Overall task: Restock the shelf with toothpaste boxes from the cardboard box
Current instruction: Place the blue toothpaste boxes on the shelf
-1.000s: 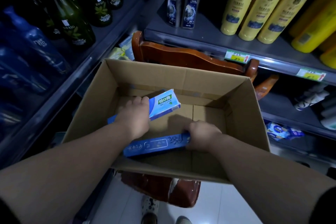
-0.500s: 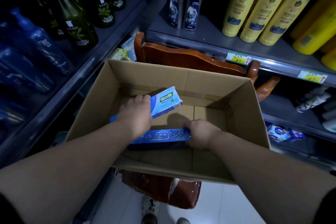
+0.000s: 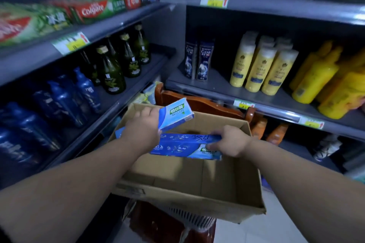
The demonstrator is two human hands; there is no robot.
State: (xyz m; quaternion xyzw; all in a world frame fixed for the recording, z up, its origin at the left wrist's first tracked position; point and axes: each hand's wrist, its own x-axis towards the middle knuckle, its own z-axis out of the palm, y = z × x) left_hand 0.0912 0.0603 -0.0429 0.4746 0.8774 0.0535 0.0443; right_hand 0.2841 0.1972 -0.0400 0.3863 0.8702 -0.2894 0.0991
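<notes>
My left hand (image 3: 143,126) grips a blue and white toothpaste box (image 3: 177,113), tilted up above the far left corner of the open cardboard box (image 3: 189,191). My right hand (image 3: 230,141) grips the right end of a second, long blue toothpaste box (image 3: 183,145), held level over the carton. The carton's bare floor shows below both boxes. On the upper left shelf (image 3: 110,25) lies a row of red and green toothpaste boxes (image 3: 92,9).
The carton rests on a wooden chair (image 3: 199,102). Dark green bottles (image 3: 118,65) and blue bottles (image 3: 65,98) fill the left middle shelf. Dark shampoo bottles (image 3: 199,61) and yellow bottles (image 3: 262,67) stand on the right shelf. White floor tiles (image 3: 256,229) lie below.
Both hands have lifted their toothpaste boxes up out of the carton. My head has tilted up, bringing the upper shelves with toothpaste into view.
</notes>
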